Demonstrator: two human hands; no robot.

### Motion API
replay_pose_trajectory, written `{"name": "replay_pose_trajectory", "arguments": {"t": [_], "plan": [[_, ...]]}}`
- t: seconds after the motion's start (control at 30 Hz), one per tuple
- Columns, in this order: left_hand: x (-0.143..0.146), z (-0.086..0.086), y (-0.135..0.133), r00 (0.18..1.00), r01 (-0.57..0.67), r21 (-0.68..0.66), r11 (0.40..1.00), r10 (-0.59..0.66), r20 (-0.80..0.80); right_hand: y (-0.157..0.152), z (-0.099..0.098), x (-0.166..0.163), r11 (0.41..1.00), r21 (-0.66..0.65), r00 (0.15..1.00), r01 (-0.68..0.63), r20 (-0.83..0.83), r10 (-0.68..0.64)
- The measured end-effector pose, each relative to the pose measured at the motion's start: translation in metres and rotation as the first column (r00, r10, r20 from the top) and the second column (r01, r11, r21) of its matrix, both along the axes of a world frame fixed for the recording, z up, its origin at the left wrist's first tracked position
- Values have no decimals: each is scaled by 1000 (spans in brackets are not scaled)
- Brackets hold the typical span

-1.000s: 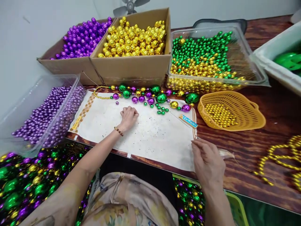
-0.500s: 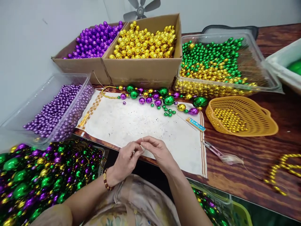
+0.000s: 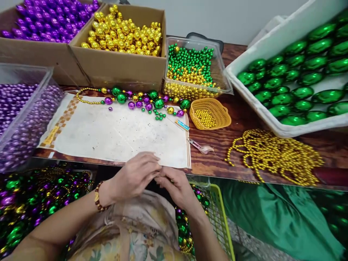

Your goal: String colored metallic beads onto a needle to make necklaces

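My left hand, with a beaded bracelet at its wrist, and my right hand meet fingertip to fingertip over the front edge of the white towel. Both are closed in a pinch on a thin thread that barely shows; the fingers hide most of it. Along the towel's far edge lies a string of purple, green and gold beads. Several loose small green beads rest near it, beside a needle and a small blue packet. Pink-handled snips lie at the towel's right.
Cardboard boxes of purple balls and gold balls stand behind. Clear tubs hold purple beads and green-and-gold beads. At right are a yellow basket, gold bead strands and a foam box of green ovals.
The view has swung right, bringing the foam box and gold strands into sight. My hands remain together but sit nearer the table's front edge, with the left hand turned more palm-down.
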State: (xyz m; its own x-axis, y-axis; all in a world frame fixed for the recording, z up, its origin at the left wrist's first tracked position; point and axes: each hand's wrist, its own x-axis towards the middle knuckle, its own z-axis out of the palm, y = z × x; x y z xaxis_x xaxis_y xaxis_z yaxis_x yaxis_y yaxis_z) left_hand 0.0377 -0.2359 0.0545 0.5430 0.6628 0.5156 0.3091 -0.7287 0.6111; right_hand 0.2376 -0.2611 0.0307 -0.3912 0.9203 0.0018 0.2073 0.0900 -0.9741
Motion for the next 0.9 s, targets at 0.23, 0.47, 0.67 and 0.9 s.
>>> {"name": "replay_pose_trajectory", "arguments": {"t": [0.23,0.47,0.67,0.9], "plan": [[59,-25,-40,970,172,-105,980,-187,-155,-45,17,65,990,138,974,-12,227,-19],[54,-43,-24,999,2,-633,774,-26,-28,-42,-3,105,967,-102,954,233,219,-206],[30,-49,2,992,-109,-776,621,119,-44,-3,-20,93,920,-52,921,388,42,-387],[61,-47,5,995,-87,-510,856,98,-5,13,-6,62,959,-58,960,279,-4,-280]]}}
